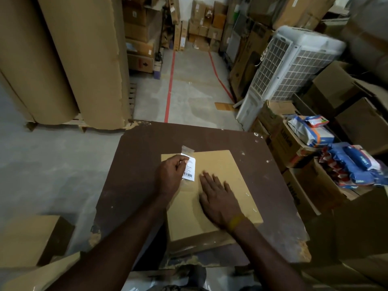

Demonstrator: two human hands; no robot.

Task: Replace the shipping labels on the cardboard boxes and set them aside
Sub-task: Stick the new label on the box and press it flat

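Observation:
A flat cardboard box point(226, 171) lies on a dark brown table point(147, 143). My left hand point(171, 175) pinches a white shipping label point(190, 170) with a barcode, lifted over the box's far left corner. A strip of clear tape point(187, 149) sticks up from the label's top edge. My right hand point(218, 199) lies flat on the box top with fingers spread, pressing it down. A yellow band sits on that wrist.
Large brown paper rolls point(63, 59) stand on a pallet at the left. A white air cooler point(283, 70) and stacked boxes with blue packets point(352, 164) crowd the right. Another cardboard box point(31, 240) sits on the floor at lower left. A red-lined aisle point(189, 85) runs ahead.

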